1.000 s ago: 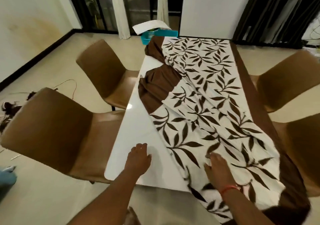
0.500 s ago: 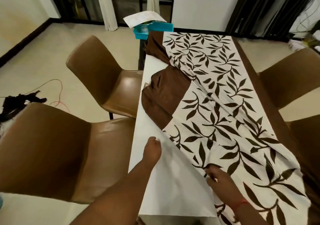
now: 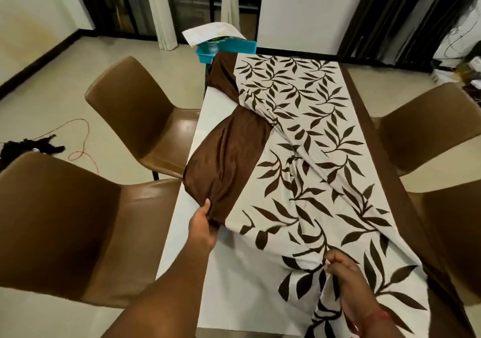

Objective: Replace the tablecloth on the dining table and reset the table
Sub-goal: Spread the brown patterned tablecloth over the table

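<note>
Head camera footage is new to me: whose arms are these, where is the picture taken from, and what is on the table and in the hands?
There is no machine here. The camera is worn on a person's head and looks forward and down, so the two arms coming in from the bottom edge are that person's own.

The white dining table carries a tablecloth with a brown leaf print and a plain brown border. It lies crumpled and skewed, covering the right side and leaving the left strip of the table bare.

The left hand grips a bunched fold of the brown border. The right hand pinches the printed cloth near the table's close edge.

Brown chairs stand on both sides, and a teal tray sits beyond the far end.
</note>
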A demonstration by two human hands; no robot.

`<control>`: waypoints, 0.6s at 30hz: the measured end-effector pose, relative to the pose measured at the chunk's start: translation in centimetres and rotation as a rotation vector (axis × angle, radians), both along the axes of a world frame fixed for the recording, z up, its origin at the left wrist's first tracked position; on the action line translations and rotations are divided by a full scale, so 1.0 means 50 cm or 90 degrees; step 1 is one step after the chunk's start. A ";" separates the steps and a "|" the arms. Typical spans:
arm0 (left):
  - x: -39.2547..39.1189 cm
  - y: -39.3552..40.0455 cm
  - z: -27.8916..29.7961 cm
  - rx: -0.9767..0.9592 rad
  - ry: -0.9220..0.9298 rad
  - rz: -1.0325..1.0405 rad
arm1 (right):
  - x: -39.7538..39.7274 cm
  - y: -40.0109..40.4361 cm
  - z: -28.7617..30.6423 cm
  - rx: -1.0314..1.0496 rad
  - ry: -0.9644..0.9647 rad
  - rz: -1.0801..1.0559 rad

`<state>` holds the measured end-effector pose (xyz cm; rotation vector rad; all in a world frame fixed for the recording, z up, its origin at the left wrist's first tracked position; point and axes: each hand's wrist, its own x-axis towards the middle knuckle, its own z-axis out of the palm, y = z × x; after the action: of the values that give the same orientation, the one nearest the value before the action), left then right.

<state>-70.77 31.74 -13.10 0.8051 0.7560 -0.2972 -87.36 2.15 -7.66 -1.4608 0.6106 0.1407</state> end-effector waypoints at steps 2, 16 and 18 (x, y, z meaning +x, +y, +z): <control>-0.041 0.020 0.027 0.009 0.005 0.002 | 0.013 -0.016 -0.020 0.010 0.019 0.034; -0.346 0.286 0.059 0.076 0.096 0.078 | 0.079 0.240 -0.091 -0.207 -0.007 0.336; -0.349 0.300 0.060 0.028 0.071 0.038 | 0.068 0.286 -0.088 -0.273 -0.026 0.380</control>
<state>-88.22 46.75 -10.10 0.8109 0.8919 -0.2740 -83.95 16.46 -12.06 -2.0287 0.1534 0.4649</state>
